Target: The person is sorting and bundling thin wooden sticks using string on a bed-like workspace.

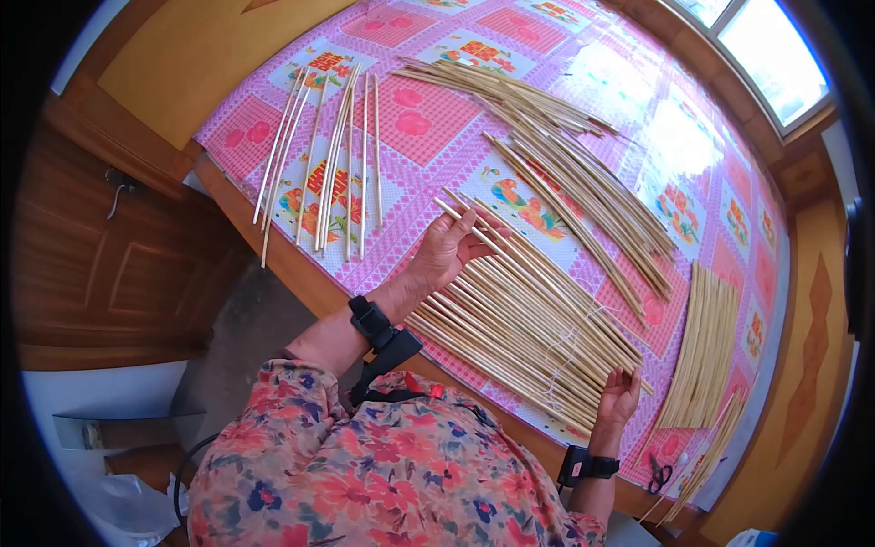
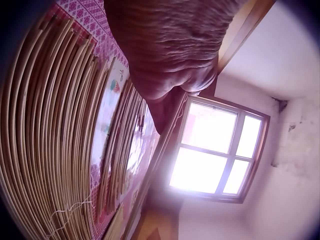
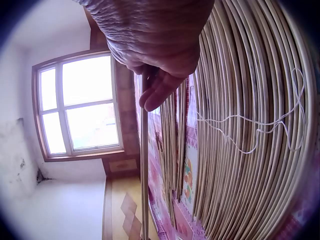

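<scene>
My left hand (image 1: 445, 250) pinches the upper end of a thin bamboo stick (image 3: 145, 170) between thumb and fingers. Toward the stick's other end, my right hand (image 1: 620, 398) grips it with curled fingers, seen also in the right wrist view. The stick spans between both hands above a row of bamboo sticks (image 1: 497, 333) laid side by side on the table. White string (image 3: 245, 120) runs across that row near its right end, weaving loosely among the sticks. The left fingertips are partly hidden by the palm in the left wrist view.
Loose sticks (image 1: 326, 182) lie spread at the left, and more sticks (image 1: 592, 196) are heaped behind the row. A flat mat of sticks (image 1: 700, 351), black scissors (image 1: 658, 474) and a thin bundle (image 1: 706, 460) are at the right. A patterned pink tablecloth (image 1: 419, 114) covers the table.
</scene>
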